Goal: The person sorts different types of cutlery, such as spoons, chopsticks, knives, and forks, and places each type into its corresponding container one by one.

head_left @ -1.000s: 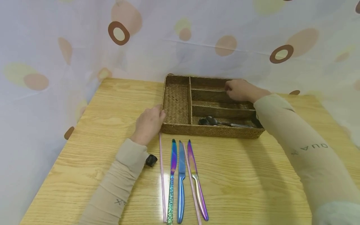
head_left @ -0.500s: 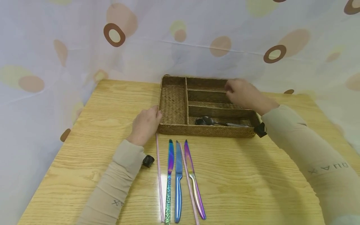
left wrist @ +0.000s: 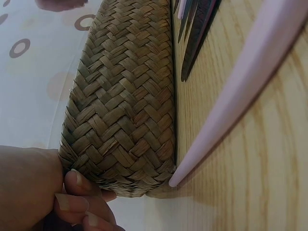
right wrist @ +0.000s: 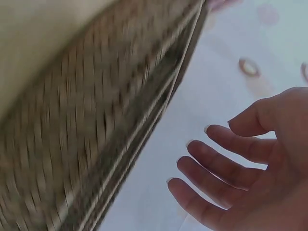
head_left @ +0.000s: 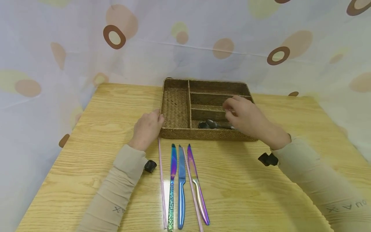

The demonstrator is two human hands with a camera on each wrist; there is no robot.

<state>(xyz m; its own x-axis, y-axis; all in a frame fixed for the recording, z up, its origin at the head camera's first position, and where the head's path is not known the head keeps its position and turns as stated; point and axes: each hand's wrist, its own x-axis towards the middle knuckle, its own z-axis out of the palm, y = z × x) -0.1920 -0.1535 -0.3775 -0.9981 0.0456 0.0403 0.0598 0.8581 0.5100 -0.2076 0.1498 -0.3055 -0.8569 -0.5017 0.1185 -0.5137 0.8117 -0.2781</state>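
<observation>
A brown woven cutlery tray [head_left: 208, 134] with several compartments stands at the back of the table. My left hand [head_left: 146, 130] grips its left wall; in the left wrist view, curled fingers [left wrist: 77, 204] lie at the tray's corner. Over the tray's right part hovers my right hand [head_left: 246, 116], holding nothing. The right wrist view shows that hand's fingers [right wrist: 226, 171] loosely bent and apart from the tray. Dark spoons [head_left: 211, 123] lie in the front compartment, their handles partly hidden behind the right hand.
Nearer me lie a blue-purple knife [head_left: 174, 164], a blue knife [head_left: 181, 187] and a purple-gold knife [head_left: 200, 193]. One pink chopstick [head_left: 162, 190] lies left of them, another pink chopstick [head_left: 192, 187] among them. A spotted curtain [head_left: 203, 42] hangs behind the table [head_left: 246, 187].
My right hand has left the back compartment and come toward me, now above the tray's front right. The left hand keeps its hold on the tray. The head view has shifted slightly.
</observation>
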